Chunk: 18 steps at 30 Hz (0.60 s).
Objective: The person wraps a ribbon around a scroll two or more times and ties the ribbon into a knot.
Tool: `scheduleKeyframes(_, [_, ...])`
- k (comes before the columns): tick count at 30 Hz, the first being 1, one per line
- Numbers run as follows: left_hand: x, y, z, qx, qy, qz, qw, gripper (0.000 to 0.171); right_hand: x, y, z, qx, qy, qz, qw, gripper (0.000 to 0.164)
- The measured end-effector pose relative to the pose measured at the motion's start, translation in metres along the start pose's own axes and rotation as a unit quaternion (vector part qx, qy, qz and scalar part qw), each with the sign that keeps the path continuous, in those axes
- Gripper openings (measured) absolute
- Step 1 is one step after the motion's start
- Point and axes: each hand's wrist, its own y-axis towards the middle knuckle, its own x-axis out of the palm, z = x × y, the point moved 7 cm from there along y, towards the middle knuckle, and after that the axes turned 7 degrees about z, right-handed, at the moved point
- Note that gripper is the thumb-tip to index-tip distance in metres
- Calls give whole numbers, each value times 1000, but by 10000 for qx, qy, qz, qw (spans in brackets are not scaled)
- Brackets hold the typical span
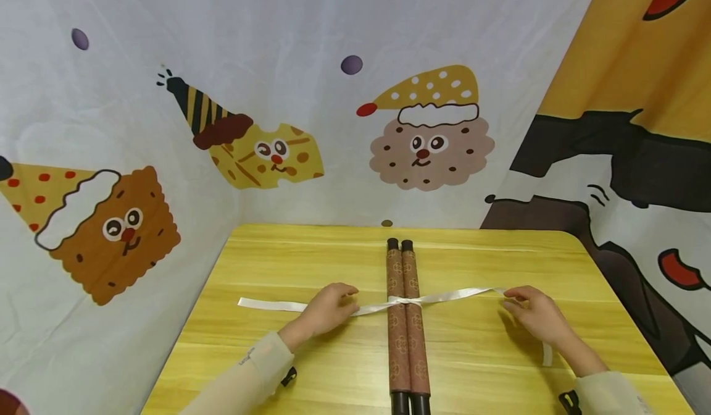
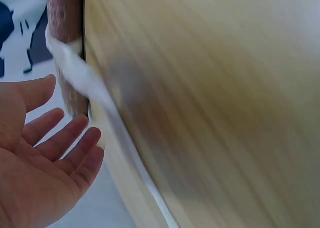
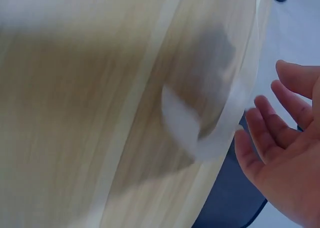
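Two brown patterned scrolls (image 1: 401, 347) with dark end knobs lie side by side on the table. A white ribbon (image 1: 452, 295) is tied around their middle, with a knot on top and a tail out to each side. Left of the scrolls, my left hand (image 1: 329, 309) hovers over one tail; the left wrist view shows its fingers loosely bent, thumb apart, nothing held. At the right, my right hand (image 1: 536, 313) is beside the other tail, its fingers relaxed and spread in the right wrist view. That ribbon end (image 3: 182, 125) curls in front of the fingers, free of them.
The yellow wood-grain table (image 1: 278, 260) meets a white cloth backdrop (image 1: 311, 26) printed with cartoon snacks at its far and left sides. A dark and orange print (image 1: 627, 174) covers the right side. Black straps hang from both sleeves.
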Motion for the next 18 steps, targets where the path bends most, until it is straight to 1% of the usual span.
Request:
scheduleKeyframes(3, [16,5,13,191,150,-136,9996,43,13,4,-13,-480,-68,105,9988,32])
scheduleKeyframes(6, [26,10,22,390,311,-175,9986,42,26,9,-26,-877,-280,176,9956,40])
scheduleKeyframes(10, [36,16,30,582,552,-175,9966,36,43,12,-38,-1090,-587,18,9923,49])
scheduleKeyframes(13, [40,19,31,600,609,-181,9962,31,52,13,-45,-1240,-827,-75,9888,51])
scheduleKeyframes(16, [42,20,32,552,509,-218,9969,25,59,14,-51,-1417,-1033,-80,9845,53])
scheduleKeyframes(18, [43,20,31,455,417,-247,9978,18,62,15,-53,-1494,-1106,-113,9825,52])
